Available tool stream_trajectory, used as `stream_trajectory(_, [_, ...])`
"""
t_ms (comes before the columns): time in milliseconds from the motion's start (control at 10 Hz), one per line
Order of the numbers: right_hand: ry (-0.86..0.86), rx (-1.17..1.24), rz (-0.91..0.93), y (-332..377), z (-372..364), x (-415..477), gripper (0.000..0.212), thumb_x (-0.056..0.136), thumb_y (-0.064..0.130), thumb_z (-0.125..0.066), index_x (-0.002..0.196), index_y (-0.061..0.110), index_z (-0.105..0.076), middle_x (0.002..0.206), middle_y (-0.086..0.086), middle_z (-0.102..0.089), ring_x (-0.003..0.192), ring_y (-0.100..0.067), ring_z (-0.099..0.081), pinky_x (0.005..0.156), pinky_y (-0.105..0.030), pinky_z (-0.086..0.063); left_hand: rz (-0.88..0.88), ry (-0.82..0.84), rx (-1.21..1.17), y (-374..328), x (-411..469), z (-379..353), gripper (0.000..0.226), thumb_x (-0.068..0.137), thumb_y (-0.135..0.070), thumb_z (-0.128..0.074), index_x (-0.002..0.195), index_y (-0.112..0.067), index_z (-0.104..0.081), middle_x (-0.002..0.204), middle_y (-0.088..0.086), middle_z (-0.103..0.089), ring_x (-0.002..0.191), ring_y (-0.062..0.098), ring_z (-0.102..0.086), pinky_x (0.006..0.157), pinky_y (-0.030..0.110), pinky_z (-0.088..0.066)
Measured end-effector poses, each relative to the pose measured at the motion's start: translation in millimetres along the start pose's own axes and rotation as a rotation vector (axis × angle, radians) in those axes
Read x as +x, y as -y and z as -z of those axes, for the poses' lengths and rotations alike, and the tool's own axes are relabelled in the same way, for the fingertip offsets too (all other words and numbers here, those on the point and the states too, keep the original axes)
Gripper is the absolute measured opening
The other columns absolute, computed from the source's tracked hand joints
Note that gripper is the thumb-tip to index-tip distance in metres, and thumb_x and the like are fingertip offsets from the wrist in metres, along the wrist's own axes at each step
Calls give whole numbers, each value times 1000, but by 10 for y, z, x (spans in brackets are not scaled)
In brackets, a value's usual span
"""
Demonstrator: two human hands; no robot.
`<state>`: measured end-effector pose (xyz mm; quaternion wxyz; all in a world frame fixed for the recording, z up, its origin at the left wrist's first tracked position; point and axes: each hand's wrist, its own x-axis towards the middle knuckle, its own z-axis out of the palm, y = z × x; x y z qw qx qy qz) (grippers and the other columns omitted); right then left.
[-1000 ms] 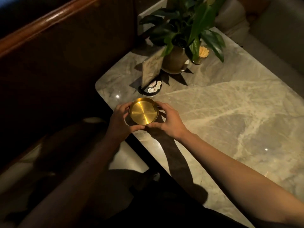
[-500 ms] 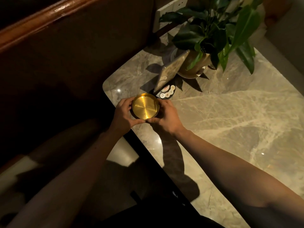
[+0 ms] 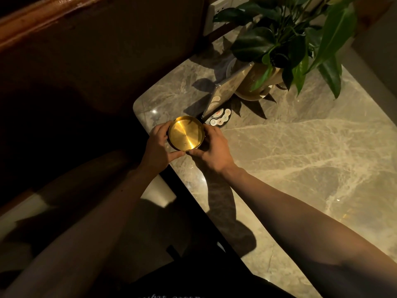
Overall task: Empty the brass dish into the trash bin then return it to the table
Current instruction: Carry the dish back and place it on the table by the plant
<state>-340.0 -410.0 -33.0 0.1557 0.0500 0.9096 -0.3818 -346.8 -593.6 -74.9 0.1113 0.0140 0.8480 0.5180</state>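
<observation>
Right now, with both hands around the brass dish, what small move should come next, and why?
Probably let go: the brass dish looks empty and low over the marble table near its corner, held by the left hand and right hand.

Potted plant (image 3: 285,37), broad dark-green leaves, at far end of surface, in rounded pale pot (image 3: 257,84) on saucer. Tilted marble-patterned card stand (image 3: 225,93) leans just beside pot, on near side. Small black round base (image 3: 220,117) with pale button-like marks at foot of stand. White wall socket (image 3: 221,9) behind plant. Dark wooden partition (image 3: 96,44) with reddish top rail along left. Pale seat cushion (image 3: 159,190) below surface edge.
</observation>
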Motion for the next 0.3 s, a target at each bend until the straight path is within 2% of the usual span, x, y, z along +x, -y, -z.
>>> stream_trajectory(100, [12,-4,-4,-10,12,-13,87,70,31,-85,141,8,-42,133,-11,-50,123,-24,-48,107,-32,-39,38,0,-37,-38,-47,3,99,55,-6,-91,141,-5,-41,142,17,-40,127,21,-47,97,6,-38])
stream_trajectory(200, [3,-14,17,31,106,-145,75,79,28,-78,142,9,-41,134,-11,-49,122,-22,-49,103,-25,-36,48,-39,-13,-190,-190,76,94,60,-13,-90,140,-13,-41,143,11,-42,127,18,-46,103,24,-41])
stream_trajectory(300, [-24,-23,46,6,188,-255,64,86,28,-70,140,9,-42,134,-12,-50,121,-22,-50,100,-24,-35,-3,-113,20,-318,-333,63,77,69,-18,-84,136,-12,-47,137,8,-47,123,15,-48,101,26,-43])
